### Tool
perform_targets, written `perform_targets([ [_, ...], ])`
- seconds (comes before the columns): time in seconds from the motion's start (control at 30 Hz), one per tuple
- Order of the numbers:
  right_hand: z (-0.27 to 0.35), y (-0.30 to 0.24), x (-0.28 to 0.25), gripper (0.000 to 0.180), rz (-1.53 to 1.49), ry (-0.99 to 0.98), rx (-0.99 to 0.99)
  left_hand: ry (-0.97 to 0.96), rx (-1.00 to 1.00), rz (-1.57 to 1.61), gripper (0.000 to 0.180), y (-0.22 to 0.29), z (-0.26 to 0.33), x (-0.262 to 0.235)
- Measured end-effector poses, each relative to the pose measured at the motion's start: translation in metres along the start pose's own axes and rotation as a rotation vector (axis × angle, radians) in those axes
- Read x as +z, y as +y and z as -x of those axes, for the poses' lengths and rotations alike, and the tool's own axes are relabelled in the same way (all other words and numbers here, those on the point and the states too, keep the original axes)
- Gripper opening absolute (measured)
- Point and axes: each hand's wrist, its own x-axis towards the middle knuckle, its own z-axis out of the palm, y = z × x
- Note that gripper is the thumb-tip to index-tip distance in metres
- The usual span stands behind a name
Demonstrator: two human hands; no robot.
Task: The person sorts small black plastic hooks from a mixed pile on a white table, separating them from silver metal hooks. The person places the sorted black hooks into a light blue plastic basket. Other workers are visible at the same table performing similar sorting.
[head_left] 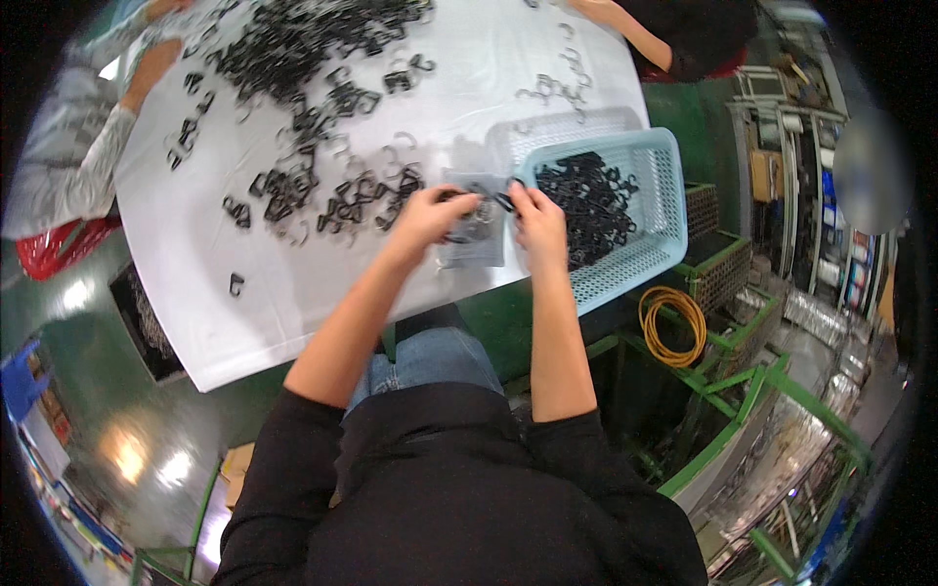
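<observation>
My left hand is closed in a pinch over the left part of a small grey mat; what its fingers hold is too small and blurred to make out. A few thin, ring-like metal pieces lie on that mat. Just right of it, my right hand pinches a small black hook-shaped clip between thumb and fingers, beside the near-left rim of a light blue basket. Many similar black clips fill the basket's middle. Loose black clips are scattered left of my left hand.
A large heap of black pieces covers the far side of the white table. Thin curved metal pieces lie at the far right. Co-workers' arms reach in at left and top right. A coiled yellow hose hangs below the basket.
</observation>
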Motion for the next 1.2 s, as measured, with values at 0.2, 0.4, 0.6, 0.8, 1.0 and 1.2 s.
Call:
perform_targets([
  [0.2,-0.026,0.053,-0.110,0.024,-0.275,0.230,0.080,-0.235,-0.069,-0.008,0.057,0.026,-0.040,0.163],
  [0.4,-0.026,0.037,-0.109,0.038,0.746,0.556,-0.205,0.087,0.632,-0.320,0.050,0.017,-0.043,0.141],
  [0.6,-0.001,0.015,0.029,0.023,0.652,0.034,-0.899,0.693,0.555,-0.779,0.032,-0.057,-0.022,-0.031],
  [0.8,-0.041,0.045,0.137,0.027,0.784,0.029,-0.648,0.552,0.636,-1.116,0.039,-0.083,-0.041,-0.087],
  [1.0,-0.078,0.022,0.142,0.029,0.459,-0.308,-0.293,0.570,0.472,-1.092,0.029,-0.083,-0.040,-0.125],
  [1.2,-0.084,0.000,0.120,0.025,0.304,-0.318,-0.202,0.552,0.278,-0.400,0.025,-0.069,-0.014,-0.171],
])
